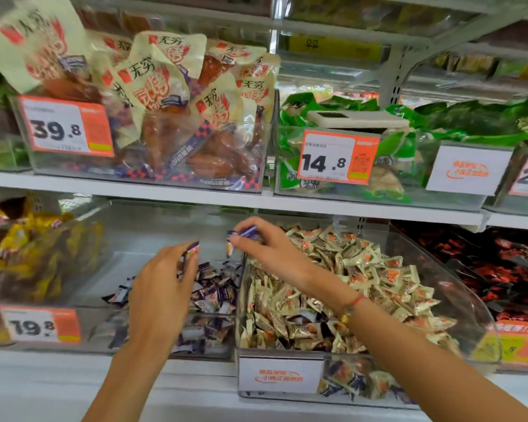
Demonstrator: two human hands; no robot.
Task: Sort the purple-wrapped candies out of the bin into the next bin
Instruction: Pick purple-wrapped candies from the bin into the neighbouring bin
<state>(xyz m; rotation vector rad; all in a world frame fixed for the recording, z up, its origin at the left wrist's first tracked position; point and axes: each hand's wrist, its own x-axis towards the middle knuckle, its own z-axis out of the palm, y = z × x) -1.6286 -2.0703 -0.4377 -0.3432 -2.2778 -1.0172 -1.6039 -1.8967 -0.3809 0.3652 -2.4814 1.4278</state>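
Store shelving seen from above the hands, two tiers of clear plastic bins.

Left hand [162, 284] raised over the left lower bin [83, 327], fingers curled, pinching one purple-wrapped candy [192, 248] between thumb and fingertips. Right hand [269, 248] reaching across the wall between the two bins, fingers bent, pinching a second purple candy [245, 233] at the fingertips, above the divider. Red string bracelet [352, 304] on the right wrist.

Pile of purple-wrapped candies [217, 295] lying in the right part of the left bin, its left part showing bare floor. Right lower bin [457, 287] heaped with beige-wrapped candies [363, 269] marked in orange; a few dark purple wrappers [310, 315] showing among them near the front left. White label with orange lettering [279, 376] on that bin's front.

Orange and white price tag reading 19.8 [38, 325] on the left bin's front. Yellow packets [34, 248] in the bin further left; black and red packets [500, 263] in the bin at far right.

Upper shelf: vacuum-packed meat snacks in cream and red bags [171, 95] behind a 39.8 tag [66, 126]; green packets [409, 138] behind a 14.8 tag [337, 156], with a white flat device [354, 118] resting on top of them. Further right, a white card with orange writing [468, 170].
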